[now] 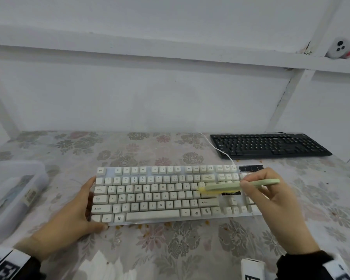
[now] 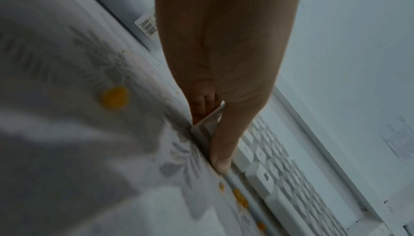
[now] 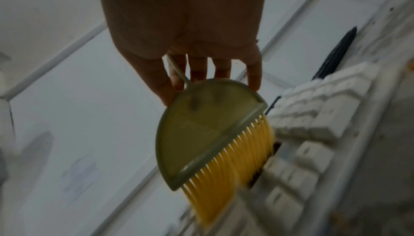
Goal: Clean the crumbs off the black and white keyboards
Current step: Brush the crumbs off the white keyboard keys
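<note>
White keyboard (image 1: 150,195), black keyboard (image 1: 269,145), grey-pink floral tablecloth (image 1: 180,245) — pale-green brush (image 3: 201,124), yellow bristles (image 3: 228,169).

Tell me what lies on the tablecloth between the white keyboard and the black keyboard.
In the head view, only the white cable crosses the flowered tablecloth between the white keyboard and the black keyboard.

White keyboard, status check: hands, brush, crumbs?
Left hand grips white keyboard at its left end. Right hand holds brush, bristles on the keys. Crumbs along front edge.
</note>
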Available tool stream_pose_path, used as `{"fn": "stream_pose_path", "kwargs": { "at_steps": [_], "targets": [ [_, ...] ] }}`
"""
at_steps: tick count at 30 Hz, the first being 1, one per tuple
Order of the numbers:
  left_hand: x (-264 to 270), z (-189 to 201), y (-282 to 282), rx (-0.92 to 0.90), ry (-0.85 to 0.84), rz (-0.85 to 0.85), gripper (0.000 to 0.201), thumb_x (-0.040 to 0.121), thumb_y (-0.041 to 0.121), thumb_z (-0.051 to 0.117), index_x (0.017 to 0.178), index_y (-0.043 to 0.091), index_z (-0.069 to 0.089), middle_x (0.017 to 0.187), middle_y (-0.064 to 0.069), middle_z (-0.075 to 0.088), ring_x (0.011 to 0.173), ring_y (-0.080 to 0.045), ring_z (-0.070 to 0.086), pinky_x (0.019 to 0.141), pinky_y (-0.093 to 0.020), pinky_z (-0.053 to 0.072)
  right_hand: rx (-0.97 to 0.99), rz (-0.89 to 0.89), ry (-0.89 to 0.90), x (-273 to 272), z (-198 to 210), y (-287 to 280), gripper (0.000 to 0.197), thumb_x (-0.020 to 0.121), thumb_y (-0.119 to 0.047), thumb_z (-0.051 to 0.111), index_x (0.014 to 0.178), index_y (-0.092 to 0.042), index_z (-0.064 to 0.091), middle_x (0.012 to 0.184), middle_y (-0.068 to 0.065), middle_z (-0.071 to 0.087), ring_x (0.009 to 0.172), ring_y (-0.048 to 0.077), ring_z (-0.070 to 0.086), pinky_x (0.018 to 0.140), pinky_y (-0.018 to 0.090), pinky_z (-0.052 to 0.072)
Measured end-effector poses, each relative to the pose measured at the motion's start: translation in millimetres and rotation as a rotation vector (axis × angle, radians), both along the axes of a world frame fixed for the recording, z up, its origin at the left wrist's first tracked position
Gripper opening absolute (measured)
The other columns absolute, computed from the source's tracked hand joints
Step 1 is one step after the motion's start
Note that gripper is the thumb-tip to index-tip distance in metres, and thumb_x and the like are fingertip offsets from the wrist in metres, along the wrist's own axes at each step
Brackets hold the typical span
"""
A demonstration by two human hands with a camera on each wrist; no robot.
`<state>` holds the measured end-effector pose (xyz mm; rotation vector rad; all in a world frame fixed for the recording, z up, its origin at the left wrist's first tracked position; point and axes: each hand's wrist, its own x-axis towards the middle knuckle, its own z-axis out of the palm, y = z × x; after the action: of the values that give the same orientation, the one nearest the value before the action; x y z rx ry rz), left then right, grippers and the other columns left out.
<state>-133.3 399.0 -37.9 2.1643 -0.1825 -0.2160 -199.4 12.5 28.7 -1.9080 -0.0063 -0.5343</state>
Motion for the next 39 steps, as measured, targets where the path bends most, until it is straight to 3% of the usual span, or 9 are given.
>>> {"fn": "stream_pose_path", "kwargs": {
  "at_steps": [4, 8, 12, 20, 26, 30, 33, 36, 39],
  "targets": [
    [0, 0, -1, 0.001, 0.001, -0.007, 0.109, 0.064, -0.007, 0.082, 0.122, 0.063, 0.022, 0.108, 0.035, 0.058, 0.097, 0.0, 0.066, 0.08, -0.027, 0.052, -0.201, -0.123, 0.002, 0, -1, -19, 0.026, 0.086, -0.012, 0.066, 0.075, -0.033, 0.055, 0.084, -0.01, 0.063, 0.076, 0.013, 0.057, 0.065, 0.021, 0.042],
    [-1, 3, -3, 0.007, 0.0, 0.01, 0.108, 0.065, -0.008, 0.081, 0.119, 0.063, 0.02, 0.104, 0.01, 0.067, 0.094, 0.001, 0.066, 0.075, -0.023, 0.052, -0.179, -0.081, -0.049, -3, 8, -15, 0.015, 0.083, -0.022, 0.066, 0.075, -0.031, 0.057, 0.082, -0.006, 0.063, 0.077, 0.015, 0.059, 0.068, 0.024, 0.044],
    [-2, 5, -4, -0.002, 0.003, 0.008, 0.108, 0.065, -0.008, 0.081, 0.12, 0.064, 0.021, 0.107, 0.007, 0.065, 0.096, 0.0, 0.066, 0.076, -0.024, 0.052, -0.148, -0.063, -0.008, 2, 0, -19, 0.013, 0.083, -0.024, 0.066, 0.076, -0.031, 0.057, 0.081, -0.005, 0.063, 0.076, 0.017, 0.059, 0.068, 0.029, 0.045],
    [-5, 8, -6, -0.005, -0.003, -0.01, 0.105, 0.066, -0.008, 0.08, 0.12, 0.063, 0.024, 0.109, 0.039, 0.057, 0.097, 0.003, 0.064, 0.078, -0.025, 0.051, -0.207, -0.082, -0.041, 0, 3, -27, 0.01, 0.082, -0.03, 0.064, 0.075, -0.031, 0.056, 0.081, -0.005, 0.063, 0.074, 0.02, 0.057, 0.067, 0.032, 0.043],
    [-4, 9, -6, -0.001, -0.014, -0.015, 0.11, 0.066, -0.008, 0.08, 0.117, 0.071, 0.022, 0.108, 0.04, 0.056, 0.096, 0.004, 0.064, 0.075, -0.021, 0.053, -0.294, -0.275, -0.048, -3, 6, -55, 0.026, 0.086, -0.012, 0.065, 0.075, -0.033, 0.055, 0.081, -0.004, 0.062, 0.083, 0.01, 0.056, 0.066, 0.004, 0.039],
    [-3, 5, -4, -0.001, -0.008, -0.012, 0.107, 0.066, -0.007, 0.081, 0.122, 0.064, 0.023, 0.109, 0.038, 0.057, 0.098, 0.002, 0.065, 0.076, -0.021, 0.053, -0.052, -0.15, -0.085, -5, 11, -55, 0.013, 0.086, -0.012, 0.066, 0.079, -0.022, 0.06, 0.084, -0.003, 0.066, 0.078, 0.008, 0.06, 0.069, 0.007, 0.045],
    [-2, 4, -2, 0.004, -0.021, -0.002, 0.11, 0.065, -0.006, 0.082, 0.119, 0.069, 0.022, 0.108, 0.037, 0.057, 0.098, 0.002, 0.065, 0.079, -0.025, 0.051, -0.033, -0.066, -0.025, -2, 5, -56, 0.008, 0.081, -0.026, 0.066, 0.081, -0.021, 0.061, 0.084, 0.001, 0.067, 0.081, 0.018, 0.063, 0.077, 0.021, 0.049],
    [-3, 5, -3, -0.005, -0.016, -0.017, 0.11, 0.065, -0.005, 0.082, 0.117, 0.072, 0.022, 0.111, 0.04, 0.056, 0.099, 0.004, 0.064, 0.079, -0.024, 0.051, -0.118, -0.131, -0.005, 0, -1, -70, 0.04, 0.072, -0.06, 0.067, 0.081, -0.022, 0.059, 0.084, -0.003, 0.066, 0.078, 0.014, 0.061, 0.067, 0.009, 0.045],
    [-2, 4, -1, -0.005, 0.0, -0.01, 0.11, 0.064, -0.003, 0.083, 0.119, 0.07, 0.021, 0.111, 0.039, 0.056, 0.1, 0.004, 0.063, 0.084, -0.027, 0.05, -0.185, -0.228, -0.01, 1, 3, -80, 0.013, 0.085, -0.023, 0.068, 0.078, -0.023, 0.057, 0.085, -0.01, 0.064, 0.079, 0.006, 0.059, 0.068, -0.002, 0.038]
  ]
}}
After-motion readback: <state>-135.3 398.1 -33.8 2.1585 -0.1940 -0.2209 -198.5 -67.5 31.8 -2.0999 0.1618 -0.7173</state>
